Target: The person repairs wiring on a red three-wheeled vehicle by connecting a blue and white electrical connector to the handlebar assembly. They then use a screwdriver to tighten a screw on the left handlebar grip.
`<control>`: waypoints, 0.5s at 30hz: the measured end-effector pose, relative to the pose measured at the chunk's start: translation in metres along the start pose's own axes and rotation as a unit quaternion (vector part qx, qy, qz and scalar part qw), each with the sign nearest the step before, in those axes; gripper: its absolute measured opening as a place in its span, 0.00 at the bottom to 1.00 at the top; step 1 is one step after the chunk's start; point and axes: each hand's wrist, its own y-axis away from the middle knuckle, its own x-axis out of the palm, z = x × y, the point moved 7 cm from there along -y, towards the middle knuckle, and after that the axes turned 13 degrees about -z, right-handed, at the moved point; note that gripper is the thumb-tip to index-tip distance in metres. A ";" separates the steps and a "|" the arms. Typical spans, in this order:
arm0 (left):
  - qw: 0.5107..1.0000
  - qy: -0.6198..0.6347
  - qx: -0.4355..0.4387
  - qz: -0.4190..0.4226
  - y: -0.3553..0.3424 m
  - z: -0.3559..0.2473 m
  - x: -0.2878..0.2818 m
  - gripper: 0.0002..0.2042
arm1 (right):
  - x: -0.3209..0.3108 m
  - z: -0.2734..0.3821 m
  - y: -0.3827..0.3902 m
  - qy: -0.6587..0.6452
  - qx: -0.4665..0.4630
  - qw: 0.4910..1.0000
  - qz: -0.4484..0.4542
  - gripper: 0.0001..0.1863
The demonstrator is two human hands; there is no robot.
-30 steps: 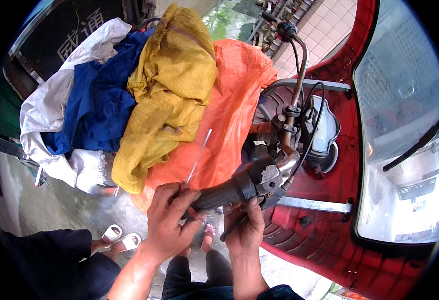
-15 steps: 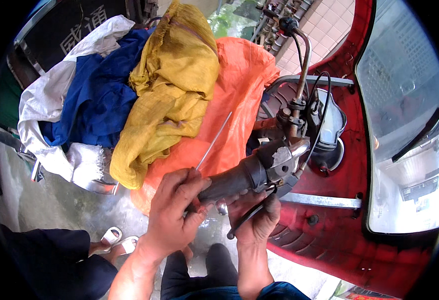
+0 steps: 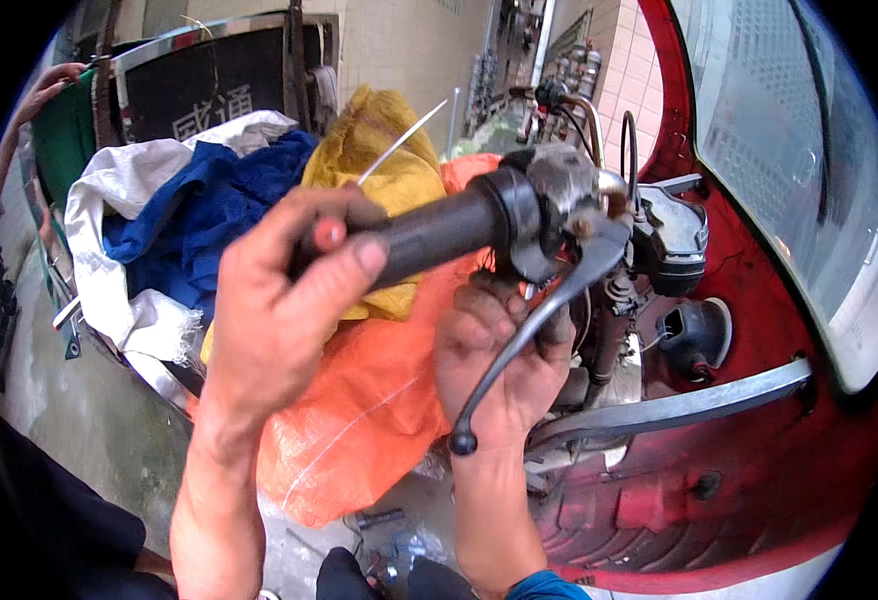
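Note:
A black rubber handlebar grip (image 3: pixel 439 236) runs across the middle, with a scuffed grey control housing (image 3: pixel 559 175) at its inner end. My left hand (image 3: pixel 279 290) is closed round a screwdriver, its thumb lying against the grip's outer end. The screwdriver's thin metal shaft (image 3: pixel 404 142) sticks up past my knuckles; a reddish end shows between my fingers. A ball-ended brake lever (image 3: pixel 519 365) slants down from the housing. Behind it, my right hand (image 3: pixel 499 345) is curled upward beneath the housing with fingertips at its underside; what they pinch is hidden.
Orange (image 3: pixel 359 410), yellow (image 3: pixel 379 135), blue (image 3: pixel 189 210) and white (image 3: pixel 104 215) sacks lie heaped beyond my hands. On the right are a red vehicle body (image 3: pixel 719 480), a grey metal bar (image 3: pixel 679 400), a detached-looking headlamp (image 3: pixel 694 335) and a windshield (image 3: pixel 759 130). Another person's hand (image 3: pixel 54 80) is far left.
The view has tilted up and closer. The grip and both hands sit higher and larger in the picture. The screwdriver is still in my left hand; more of the lever shows.

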 end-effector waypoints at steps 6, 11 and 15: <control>0.998 0.011 0.068 0.002 0.001 0.005 0.006 0.11 | 0.004 0.000 0.007 -0.004 0.053 0.987 0.151 0.13; 0.982 -0.069 0.177 -0.023 0.004 -0.004 0.005 0.11 | -0.004 -0.004 0.010 0.091 -0.004 0.978 0.189 0.17; 0.865 -0.267 0.423 -0.044 0.032 -0.034 0.025 0.15 | -0.001 -0.001 0.017 0.237 -0.102 0.948 0.187 0.23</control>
